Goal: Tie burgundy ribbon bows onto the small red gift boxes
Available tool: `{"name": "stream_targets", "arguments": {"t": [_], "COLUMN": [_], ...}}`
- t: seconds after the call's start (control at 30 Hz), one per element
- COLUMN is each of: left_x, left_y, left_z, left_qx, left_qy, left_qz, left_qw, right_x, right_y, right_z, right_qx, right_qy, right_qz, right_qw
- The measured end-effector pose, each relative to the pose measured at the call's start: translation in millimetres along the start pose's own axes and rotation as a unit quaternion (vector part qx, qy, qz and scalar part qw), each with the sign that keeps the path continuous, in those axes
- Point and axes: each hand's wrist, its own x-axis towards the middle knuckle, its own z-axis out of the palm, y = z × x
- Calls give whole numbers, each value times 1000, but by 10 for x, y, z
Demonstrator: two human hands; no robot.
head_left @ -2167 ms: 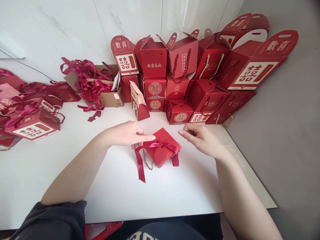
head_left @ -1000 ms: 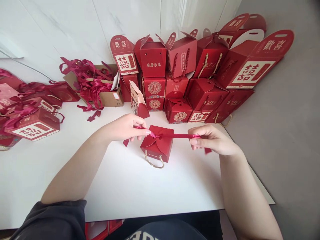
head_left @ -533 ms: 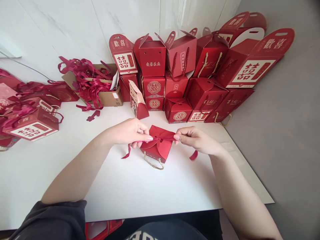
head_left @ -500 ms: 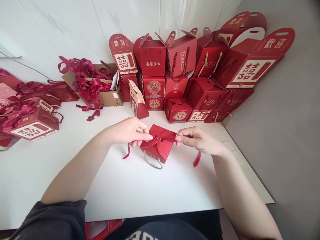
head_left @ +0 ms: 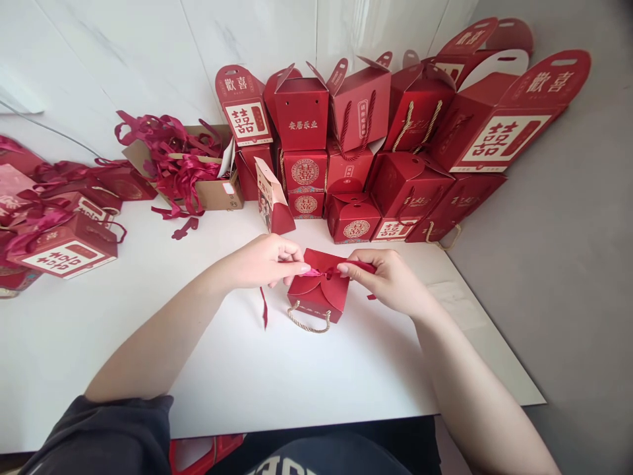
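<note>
A small red gift box (head_left: 316, 300) with a twisted gold cord handle (head_left: 309, 328) sits on the white table, its top flaps folded together. Across its top runs a dark pink ribbon (head_left: 315, 272), crossed or knotted at the middle. My left hand (head_left: 271, 260) pinches the ribbon on the left side, and a loose tail hangs below it. On the other side, my right hand (head_left: 383, 274) pinches the ribbon close to the knot, with its tail trailing past the fingers. Fingers partly cover the ribbon, so the knot's exact form cannot be made out.
Several red gift boxes (head_left: 356, 175) are stacked against the wall at the back right. A cardboard box (head_left: 217, 194) heaped with pink ribbons stands back left. More ribboned boxes (head_left: 64, 247) lie at far left. A grey panel (head_left: 558, 251) borders the table's right side.
My right hand has moved left, closer to the knot. The gift box has turned slightly and shifted a little right, and my left hand has moved slightly right with the ribbon.
</note>
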Motion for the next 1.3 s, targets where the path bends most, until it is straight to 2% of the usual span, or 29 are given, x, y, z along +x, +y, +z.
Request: {"name": "stream_targets", "arguments": {"t": [0.17,0.27,0.33,0.43,0.5,0.53,0.6,0.7,0.87,0.97,1.07,1.23,1.3], "left_x": [112,148,127,44,-9,-26,-36,-1,71,103,159,314,374], "left_y": [-129,-171,-156,-85,-41,-30,-36,-92,-199,-273,-348,-437,-465], "left_z": [-118,-140,-131,-100,-82,-78,-83,-123,-243,-308,-320,-185,-106], "left_qx": [-22,-27,-3,75,112,114,92,34,-19,-25,-33,-84,-124], "left_qy": [-61,-69,-34,65,107,106,74,-7,-133,-187,-207,-115,-100], "left_qz": [19,35,40,66,93,98,76,27,28,36,88,278,315], "left_qw": [998,997,999,993,984,983,990,999,991,981,974,950,936], "right_x": [36,39,30,5,-7,-10,-6,15,59,90,125,180,197], "right_y": [87,92,72,37,29,32,52,94,142,165,202,315,365], "right_z": [-87,-107,-106,-96,-93,-95,-100,-105,-111,-132,-149,-131,-117], "right_qx": [4,-5,-26,-59,-47,-33,-3,29,62,90,115,131,127], "right_qy": [-47,-78,-80,-18,-15,-33,-74,-89,-91,-112,-147,-180,-180], "right_qz": [19,21,-21,-117,-126,-106,-48,17,32,33,37,45,45], "right_qw": [999,997,996,991,991,993,996,995,993,989,982,974,974]}}
